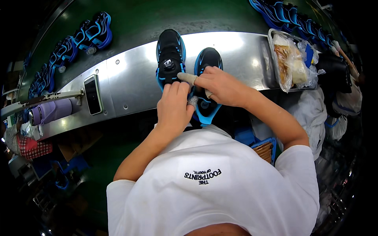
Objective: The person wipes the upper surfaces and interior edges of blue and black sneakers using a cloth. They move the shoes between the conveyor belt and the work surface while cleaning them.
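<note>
Head view showed both hands on two black-and-blue shoes at the metal bench [130,78] edge. Right hand [220,84] fingers, one bandaged, pinched the right shoe [207,63]; left hand [173,108] fingers lay pressed together against the left shoe [170,55]. One phone [93,94] lay left, one tray [273,59] of bags right. More shoes [94,31] lined the green belt.

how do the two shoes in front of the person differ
The left shoe lies fully on the metal ledge, dial closure showing, only its near end under the left hand. The right shoe overhangs the ledge's edge, gripped mid-body by the right hand. Both are black with blue trim.
</note>
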### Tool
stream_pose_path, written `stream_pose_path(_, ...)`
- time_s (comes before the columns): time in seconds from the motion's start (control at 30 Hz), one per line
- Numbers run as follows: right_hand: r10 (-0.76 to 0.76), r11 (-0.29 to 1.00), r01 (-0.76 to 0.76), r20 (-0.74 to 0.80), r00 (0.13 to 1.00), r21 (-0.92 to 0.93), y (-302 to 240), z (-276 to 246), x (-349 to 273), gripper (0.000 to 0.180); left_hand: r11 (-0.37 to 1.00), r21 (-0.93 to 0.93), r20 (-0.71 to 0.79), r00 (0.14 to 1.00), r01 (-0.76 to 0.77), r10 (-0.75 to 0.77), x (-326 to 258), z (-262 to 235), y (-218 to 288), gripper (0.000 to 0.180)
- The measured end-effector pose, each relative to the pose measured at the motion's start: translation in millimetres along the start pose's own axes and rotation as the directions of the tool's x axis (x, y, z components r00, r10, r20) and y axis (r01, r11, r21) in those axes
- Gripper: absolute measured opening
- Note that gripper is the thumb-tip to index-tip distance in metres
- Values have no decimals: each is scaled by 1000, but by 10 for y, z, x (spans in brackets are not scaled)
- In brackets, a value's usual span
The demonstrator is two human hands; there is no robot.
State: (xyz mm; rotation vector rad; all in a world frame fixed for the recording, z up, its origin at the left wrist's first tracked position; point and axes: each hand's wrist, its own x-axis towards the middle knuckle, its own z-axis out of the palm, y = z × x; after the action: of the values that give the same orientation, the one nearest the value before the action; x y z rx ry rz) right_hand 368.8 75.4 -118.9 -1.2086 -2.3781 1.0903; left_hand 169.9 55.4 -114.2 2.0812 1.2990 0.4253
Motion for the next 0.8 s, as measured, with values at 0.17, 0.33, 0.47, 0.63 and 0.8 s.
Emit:
stream_pose_path(0.17,86,992,-85,-6,996,94,10,7,-33,85,899,-417,389,920,135,43,-157,-92,103,22)
stream_pose_path(0.33,140,987,-140,10,990,83,28,-91,23,78,976,-123,397,892,-180,215,-134,283,-117,30)
stream_pose_path(0.47,143,935,-144,27,989,324,37,-206,97,59,972,-158,197,959,-173,202,-11,458,-120,32)
stream_pose_path(0.63,349,867,-147,-368,862,477,442,-283,-59,34,967,-248,360,921,-60,149,81,292,-64,38)
stream_pose_path(0.8,209,791,-93,-125,970,604,273,-311,-184,44,921,-388,423,883,-24,201,124,15,13,40)
